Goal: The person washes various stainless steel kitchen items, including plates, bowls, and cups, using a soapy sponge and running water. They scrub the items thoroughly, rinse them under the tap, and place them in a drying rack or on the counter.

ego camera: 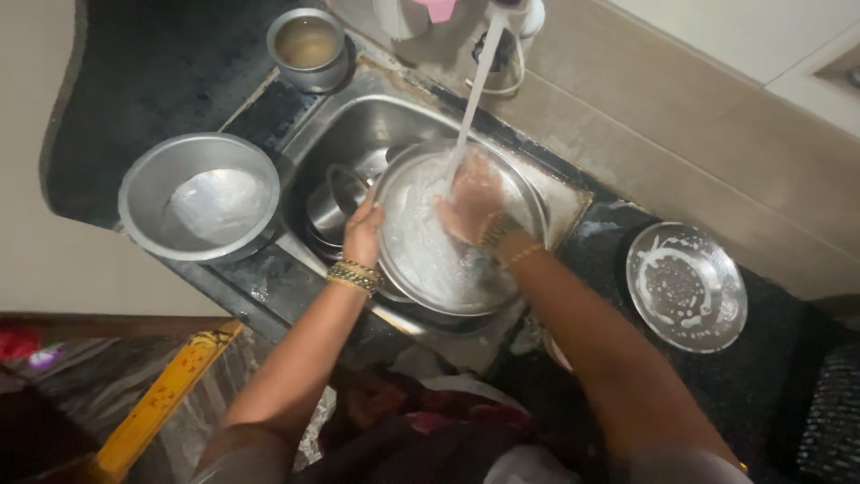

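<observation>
A wide steel pan [430, 260], covered in white foam, is held tilted over the steel sink [358, 125]. My left hand [363, 233] grips the pan's left rim, with bangles on the wrist. Inside the pan, my right hand [470, 202] presses against the soapy surface under a stream of tap water [473, 90]. Whether it holds a scrubber is hidden by foam and water.
A large empty steel pot [199, 197] stands on the dark counter to the left. At the back left is a small steel cup [307, 47] with liquid. A soapy steel lid [685, 287] lies on the counter at right. More vessels [333, 204] sit in the sink.
</observation>
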